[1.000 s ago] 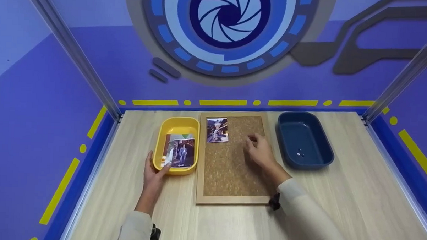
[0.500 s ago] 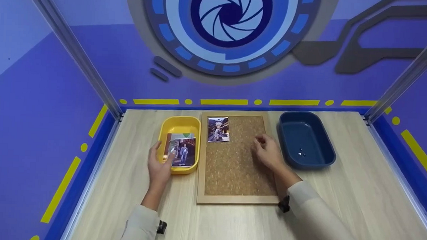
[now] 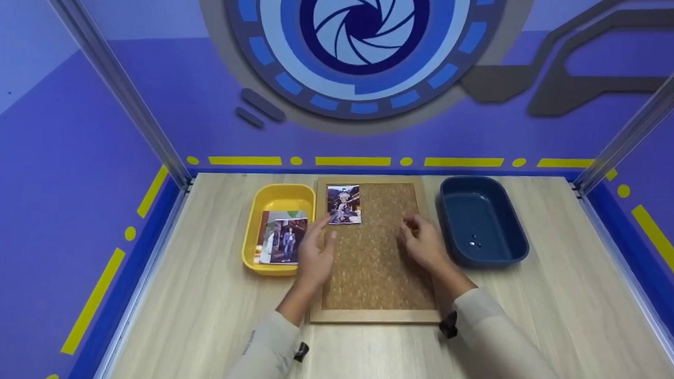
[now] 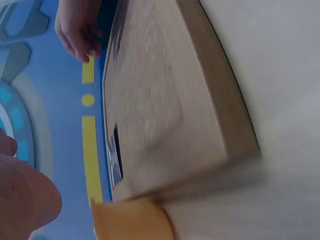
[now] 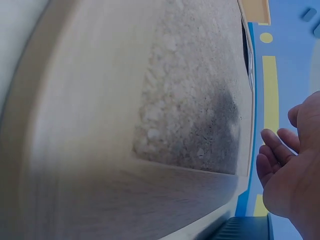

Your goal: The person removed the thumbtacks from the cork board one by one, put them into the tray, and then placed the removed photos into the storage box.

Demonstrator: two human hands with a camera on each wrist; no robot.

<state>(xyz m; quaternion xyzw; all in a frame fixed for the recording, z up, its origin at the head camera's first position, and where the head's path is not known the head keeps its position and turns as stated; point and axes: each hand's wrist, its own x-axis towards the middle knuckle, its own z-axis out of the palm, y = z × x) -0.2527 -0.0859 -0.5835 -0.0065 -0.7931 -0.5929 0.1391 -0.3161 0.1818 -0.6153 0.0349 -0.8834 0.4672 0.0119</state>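
Note:
A photo [image 3: 344,204] lies at the top left of the wood-framed cork board [image 3: 368,269]. My left hand [image 3: 315,256] is over the board's left edge, fingers extended, one fingertip by the photo's lower left corner; contact cannot be told. Above the right part of the cork, my right hand [image 3: 423,242] has thumb and index finger brought together. A tiny pin-like glint shows at those fingertips in the left wrist view, where the right hand [image 4: 77,30] is raised above the board. Left of the board, a yellow tray [image 3: 251,231] holds several pictures, topped by a photo of a person [image 3: 287,241].
A dark blue tray [image 3: 471,208] stands right of the board, with a few small shiny pieces [image 3: 474,242] inside. The light wooden table [image 3: 376,353] extends in front. Purple and blue panels [image 3: 166,105] with metal corner posts enclose the back and sides.
My left hand has left the yellow tray and moved right to the board's left edge. My right hand shifted slightly right, then stayed. The photo on the board has not moved.

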